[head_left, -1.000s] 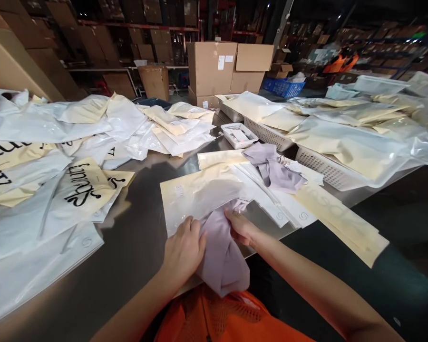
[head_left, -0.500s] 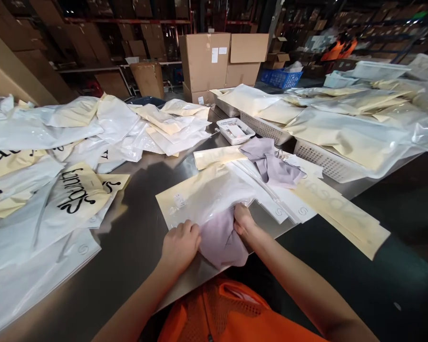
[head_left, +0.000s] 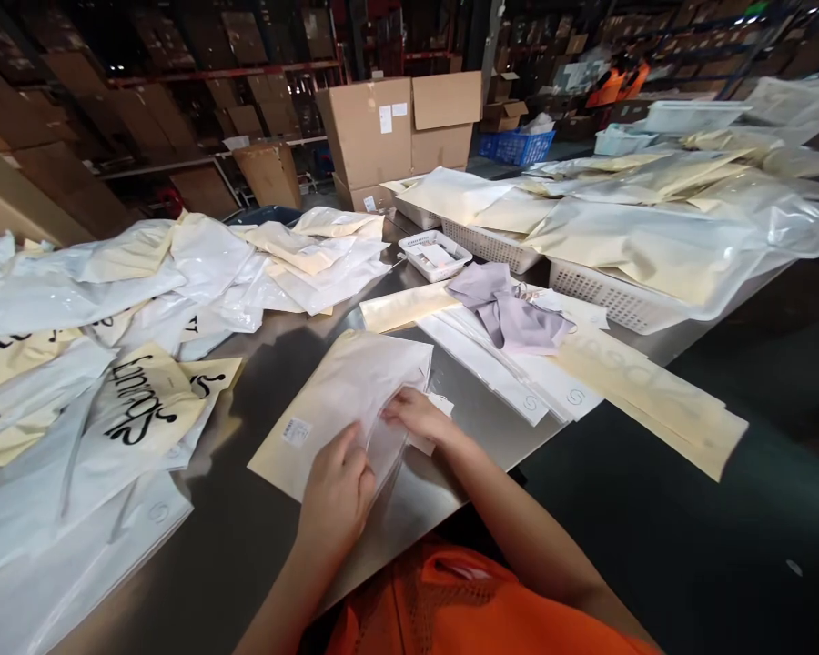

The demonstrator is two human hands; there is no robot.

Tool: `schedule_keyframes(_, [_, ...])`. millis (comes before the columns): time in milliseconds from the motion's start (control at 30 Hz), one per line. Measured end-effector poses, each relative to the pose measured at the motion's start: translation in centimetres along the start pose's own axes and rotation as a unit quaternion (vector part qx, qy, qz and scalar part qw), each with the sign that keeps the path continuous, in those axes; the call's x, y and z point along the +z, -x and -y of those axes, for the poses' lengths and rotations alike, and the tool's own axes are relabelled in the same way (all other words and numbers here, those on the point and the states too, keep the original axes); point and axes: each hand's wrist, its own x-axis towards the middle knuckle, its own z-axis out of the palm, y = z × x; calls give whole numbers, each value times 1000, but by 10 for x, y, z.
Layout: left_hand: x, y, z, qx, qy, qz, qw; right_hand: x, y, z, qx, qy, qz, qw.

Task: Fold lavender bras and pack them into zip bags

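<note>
A frosted plastic bag (head_left: 345, 382) with a pale yellow side and a small barcode label lies before me on the metal table. Pale lilac cloth shows faintly through its near opening, almost wholly inside. My left hand (head_left: 338, 491) is closed on the bag's near edge, its fingers bent and its index finger lying along the plastic. On the right side of the opening, my right hand (head_left: 416, 414) pinches the bag's edge; its fingertips are partly hidden in the folds. A white tag (head_left: 440, 405) sticks out beside the right hand.
Filled bags (head_left: 225, 264) heap up at left. Flat bags (head_left: 478, 359) and a lilac garment (head_left: 509, 309) lie to the right. Behind them stand a small white basket (head_left: 435, 255) and larger baskets (head_left: 601, 296) under bags. Cartons (head_left: 372, 127) and two people in orange vests (head_left: 614, 86) are farther off.
The lilac cloth that hung out of the bag's opening is now almost wholly inside. The bag has turned and shifted left; my right hand has moved left with it.
</note>
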Motion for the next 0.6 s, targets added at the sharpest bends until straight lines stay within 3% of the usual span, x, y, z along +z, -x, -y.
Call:
schedule_keyframes(67, [-9,2,11,-54,47,-8,997,-22,16,-7,-29,84,-29,996])
schedule_keyframes(133, [-18,2,18,-111,82,-23,990,-46,36,-22,-114,238,-56,963])
schedule_keyframes(233, [-26,1,21,-162,106,-36,980,-70,74,-53,-248,459,59,851])
schedule_keyframes(333, [-29,1,22,-164,111,-30,980,-75,109,-82,-307,506,157,790])
schedule_keyframes(400, [-28,4,20,-152,108,-11,982,-74,121,-95,-347,496,145,783])
schedule_keyframes(467, [-27,9,17,-132,102,15,986,-72,119,-100,-391,470,69,789])
schedule_keyframes(533, [-27,15,12,-109,94,32,989,-64,103,-96,-411,443,-14,797])
schedule_keyframes(600, [-26,21,7,-91,80,29,992,-47,77,-85,-397,444,-32,803])
